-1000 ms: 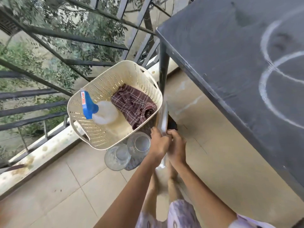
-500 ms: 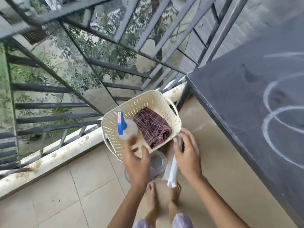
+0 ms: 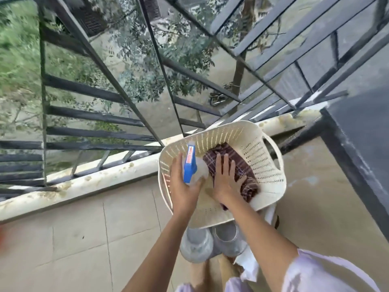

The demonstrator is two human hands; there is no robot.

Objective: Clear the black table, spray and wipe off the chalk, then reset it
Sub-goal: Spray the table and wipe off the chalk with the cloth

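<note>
A cream perforated basket (image 3: 255,142) sits on the tiled floor beside the black table (image 3: 357,131). Inside it stands a clear spray bottle with a blue trigger head (image 3: 189,166), next to a maroon plaid cloth (image 3: 244,171). My left hand (image 3: 182,190) reaches into the basket and wraps the bottle's body, fingers on its left side and thumb on its right. My right hand (image 3: 224,183) lies flat on the cloth with straight, spread fingers. Only the table's left edge and corner show, and its chalk marks are out of view.
Two clear glasses (image 3: 196,245) (image 3: 228,241) stand on the floor just in front of the basket, with a white sheet (image 3: 250,264) beside them near my feet. A black metal railing (image 3: 101,114) and a stained concrete ledge (image 3: 84,186) run behind the basket.
Both hands moved forward into the basket. The left hand closed around the spray bottle, and the right hand left the white sheet and came down on the cloth. The view turned away from the tabletop.
</note>
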